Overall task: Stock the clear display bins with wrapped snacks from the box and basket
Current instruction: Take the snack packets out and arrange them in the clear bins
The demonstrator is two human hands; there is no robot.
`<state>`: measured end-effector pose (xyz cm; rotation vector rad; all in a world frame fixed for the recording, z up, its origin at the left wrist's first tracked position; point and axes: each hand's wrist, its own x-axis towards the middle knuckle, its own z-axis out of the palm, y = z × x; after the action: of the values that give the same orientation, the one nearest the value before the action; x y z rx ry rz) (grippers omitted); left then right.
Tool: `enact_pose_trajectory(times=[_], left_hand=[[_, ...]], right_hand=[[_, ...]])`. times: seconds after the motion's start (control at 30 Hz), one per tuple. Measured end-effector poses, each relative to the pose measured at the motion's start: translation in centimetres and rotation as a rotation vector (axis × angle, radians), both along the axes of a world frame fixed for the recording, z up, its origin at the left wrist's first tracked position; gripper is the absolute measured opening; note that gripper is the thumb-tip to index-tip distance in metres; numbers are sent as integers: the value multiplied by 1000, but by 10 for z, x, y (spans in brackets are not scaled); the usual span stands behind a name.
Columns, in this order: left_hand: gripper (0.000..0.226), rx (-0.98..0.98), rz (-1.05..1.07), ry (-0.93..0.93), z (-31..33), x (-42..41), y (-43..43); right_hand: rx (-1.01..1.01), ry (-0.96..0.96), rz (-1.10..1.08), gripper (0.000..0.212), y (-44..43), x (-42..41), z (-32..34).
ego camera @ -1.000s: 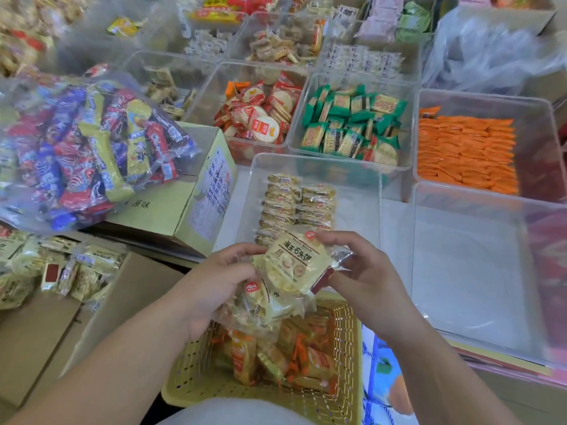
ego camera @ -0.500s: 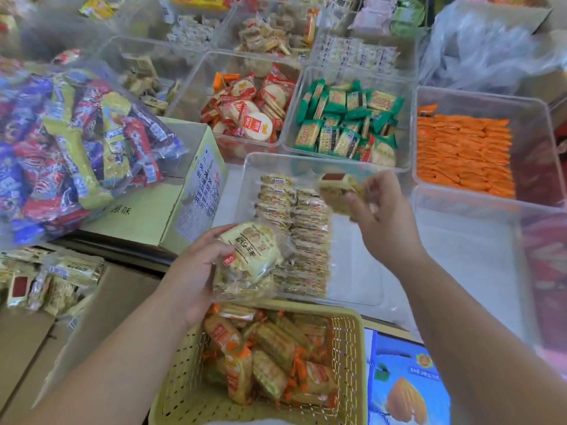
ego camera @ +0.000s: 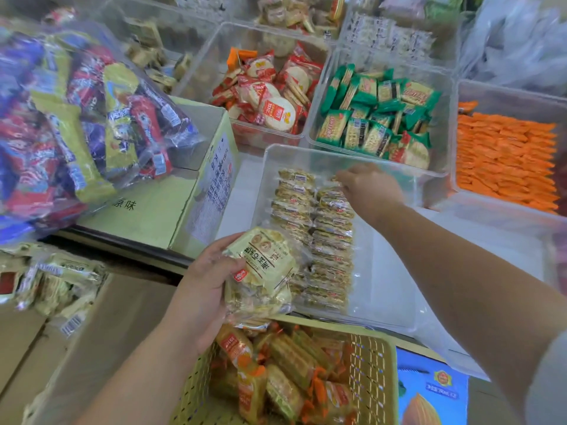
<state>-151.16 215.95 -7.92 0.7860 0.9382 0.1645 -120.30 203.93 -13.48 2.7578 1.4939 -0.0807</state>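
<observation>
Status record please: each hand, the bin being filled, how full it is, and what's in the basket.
left hand: holds a stack of pale yellow wrapped snacks by the clear bin's near left corner
right hand: inside the clear bin, fingers at the far end of the right row; grip hidden
fill: two rows of packs along the bin's left side, right part bare
yellow basket: orange-wrapped snacks inside
far bins: red-wrapped round crackers, green-wrapped crackers, orange packs

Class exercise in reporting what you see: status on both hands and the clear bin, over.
Left hand grips stack of pale packets. Right hand inside clear bin, far end of right row, grip hidden. Nothing blocking the bin.
</observation>
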Motion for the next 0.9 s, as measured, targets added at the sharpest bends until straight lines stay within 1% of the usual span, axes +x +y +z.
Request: enact_pose_trajectory(times=[0.07, 0.17, 0.27, 0.3, 0.4, 0.43, 0.53, 0.57, 0.63, 0.67, 0.7, 0.77, 0.9], left_hand=[[40, -2, 3, -12, -3, -2, 1], [36, 2, -12, -34, -6, -5, 1], [45, 5, -20, -47, -7, -7, 2], [44, 8, -16, -54, -7, -7, 3], [39, 9, 4, -64, -6, -4, 2], [38, 13, 11, -59, -6, -4, 2], [38, 34, 36, -44, -5, -2, -1], [39, 41, 46, -35, -5, -2, -2], [40, 52, 63, -10, -3, -1, -4], [40, 57, 63, 4, -3, -1, -5], [40, 62, 52, 20, -2, 0, -6], [39, 71, 9, 58, -1, 2, -6], [38, 94, -57, 128, -1, 12, -4]], right_hand=[[1, 42, -66, 13, 6, 2, -9], [9, 112, -154, 17, 14, 6, -19], [3, 177, -212, 19, 21, 8, -25], [17, 210, -247, 21, 21, 7, -26], [175, 359, -432, 33, 19, 6, -26], [236, 404, -494, 32, 17, 7, -26], [428, 529, -702, 17, 8, 7, -32], [508, 582, -797, 20, 6, 6, -36], [636, 749, -1029, 41, 5, 4, -42], [647, 841, -1123, 53, 7, 3, -44], [633, 913, -1167, 61, 9, 3, -47], [614, 989, -1158, 63, 13, 3, -53], [587, 1014, -1125, 57, 17, 6, -62]])
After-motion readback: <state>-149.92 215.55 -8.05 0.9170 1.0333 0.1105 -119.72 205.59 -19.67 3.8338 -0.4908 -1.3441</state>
